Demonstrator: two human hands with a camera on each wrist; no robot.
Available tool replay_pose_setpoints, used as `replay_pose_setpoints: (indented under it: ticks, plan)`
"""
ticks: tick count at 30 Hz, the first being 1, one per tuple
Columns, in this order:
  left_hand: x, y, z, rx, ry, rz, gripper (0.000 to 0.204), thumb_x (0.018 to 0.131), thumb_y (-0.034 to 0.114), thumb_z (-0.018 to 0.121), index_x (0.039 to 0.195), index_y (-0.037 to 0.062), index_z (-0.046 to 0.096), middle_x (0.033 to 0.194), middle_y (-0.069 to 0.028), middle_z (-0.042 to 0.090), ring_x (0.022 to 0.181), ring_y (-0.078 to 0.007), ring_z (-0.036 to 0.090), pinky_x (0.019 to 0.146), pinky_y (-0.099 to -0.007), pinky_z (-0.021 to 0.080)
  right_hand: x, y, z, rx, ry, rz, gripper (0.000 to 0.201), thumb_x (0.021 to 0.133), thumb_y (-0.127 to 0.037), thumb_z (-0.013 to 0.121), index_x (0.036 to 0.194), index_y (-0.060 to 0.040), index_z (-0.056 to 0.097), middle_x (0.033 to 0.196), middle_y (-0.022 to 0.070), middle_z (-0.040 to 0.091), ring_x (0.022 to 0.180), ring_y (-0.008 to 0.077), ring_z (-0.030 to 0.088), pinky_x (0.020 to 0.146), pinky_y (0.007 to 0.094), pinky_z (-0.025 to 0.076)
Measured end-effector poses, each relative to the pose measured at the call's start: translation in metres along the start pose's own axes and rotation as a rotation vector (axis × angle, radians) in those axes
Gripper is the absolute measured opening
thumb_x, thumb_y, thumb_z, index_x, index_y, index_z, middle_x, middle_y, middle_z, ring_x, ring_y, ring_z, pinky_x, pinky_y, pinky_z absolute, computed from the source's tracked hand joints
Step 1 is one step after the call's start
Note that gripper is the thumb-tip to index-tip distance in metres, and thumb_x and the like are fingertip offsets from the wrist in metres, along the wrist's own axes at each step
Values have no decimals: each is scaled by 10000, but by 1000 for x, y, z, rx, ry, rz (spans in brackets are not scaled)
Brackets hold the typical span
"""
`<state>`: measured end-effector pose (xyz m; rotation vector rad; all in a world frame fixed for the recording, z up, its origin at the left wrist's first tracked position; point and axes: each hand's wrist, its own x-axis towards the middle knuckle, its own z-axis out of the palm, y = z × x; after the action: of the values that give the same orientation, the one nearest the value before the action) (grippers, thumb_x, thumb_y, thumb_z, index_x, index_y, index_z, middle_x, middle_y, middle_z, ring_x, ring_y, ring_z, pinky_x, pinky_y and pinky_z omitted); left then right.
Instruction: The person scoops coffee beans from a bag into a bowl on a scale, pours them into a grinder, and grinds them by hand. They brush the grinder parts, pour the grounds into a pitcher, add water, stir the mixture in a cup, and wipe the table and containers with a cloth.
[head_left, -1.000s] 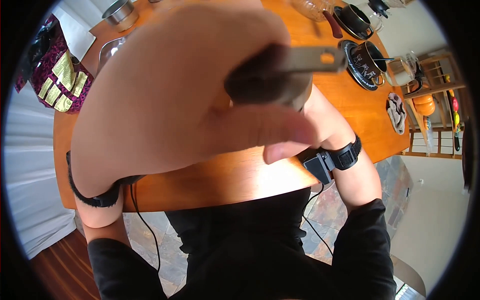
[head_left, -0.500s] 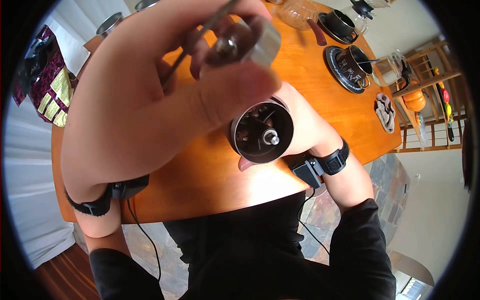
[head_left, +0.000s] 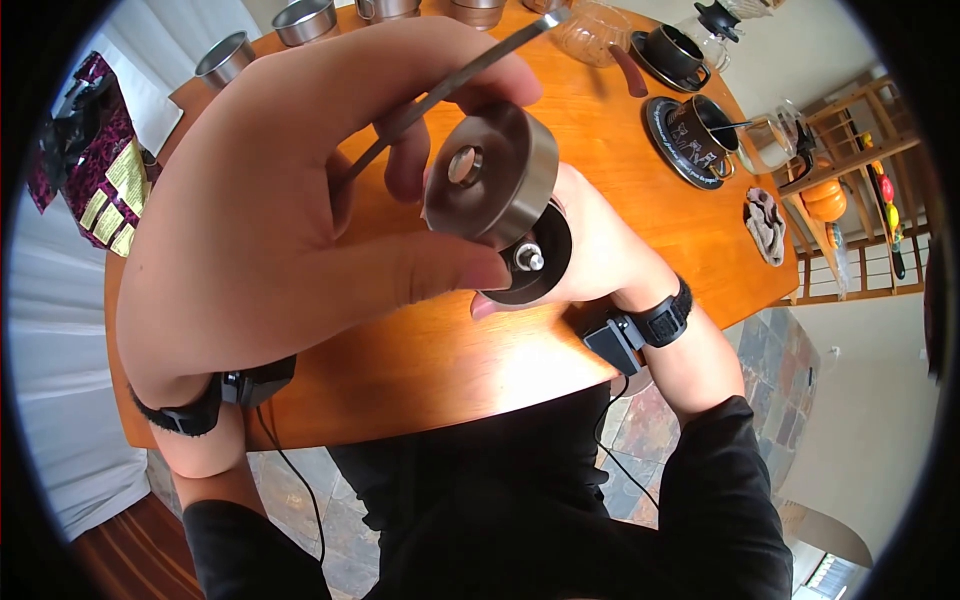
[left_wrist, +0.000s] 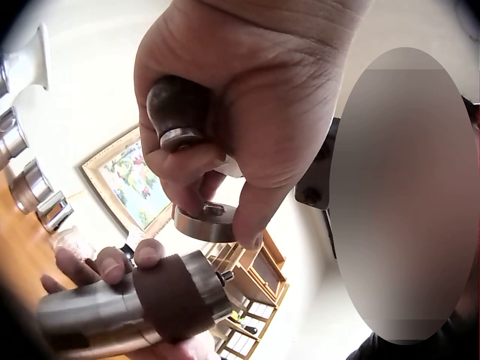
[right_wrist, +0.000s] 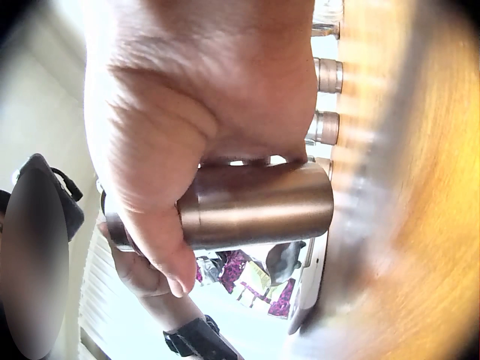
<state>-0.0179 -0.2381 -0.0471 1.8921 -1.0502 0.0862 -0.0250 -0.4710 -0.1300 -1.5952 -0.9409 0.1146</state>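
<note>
My left hand [head_left: 270, 220] holds the round metal lid [head_left: 535, 170] of a manual coffee grinder, its crank arm [head_left: 470, 72] running back into the palm. In the left wrist view, the crank's dark knob [left_wrist: 176, 112] sits within the curled fingers. My right hand [head_left: 595, 240] grips the cylindrical grinder body [right_wrist: 262, 206], which has a brown band [left_wrist: 172, 296] around its upper part. The lid is tilted just over the open top, hiding part of the chamber. A metal shaft tip [head_left: 535, 262] sticks up from the grinder's centre.
Black cups [head_left: 705, 125] on saucers stand at the table's right, near a folded cloth [head_left: 766, 226]. Metal containers [head_left: 305, 22] line the far edge, with a glass vessel [head_left: 595, 35] beside them. A purple-patterned bag [head_left: 105, 180] stands at the left.
The left hand has turned the lid so its underside shows, and lowered it towards the grinder's opening. Coffee beans seen in the chamber half a second ago are now covered from view.
</note>
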Motion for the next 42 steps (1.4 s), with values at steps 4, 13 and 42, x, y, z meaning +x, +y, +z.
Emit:
replay_pose_setpoints:
  ticks: [4,13,42]
  plan:
    - [4,19,-4,107,-143,-139,640,582,29,838,1191,-7,647,1112,-53,664,668,-16,500,457,-157,310,0,-1,0,-1,0,88,678,645,-80,908,1236,-49,577,1098,33,656,1028,129,616,953,300,496]
    - [6,7,9,170,-224,75,558,644,149,854,1148,15,657,1010,-98,652,912,-258,639,809,-331,504,3,-2,0,120,-36,167,772,670,-51,897,1345,-23,522,1232,62,637,1152,153,584,1048,324,446]
    - [4,13,15,343,-98,-73,268,923,182,677,1106,-5,620,921,-66,576,762,-156,528,658,-275,433,2,17,-5,385,-42,326,603,700,-85,878,1223,-52,579,1109,-3,634,1033,97,578,925,281,475]
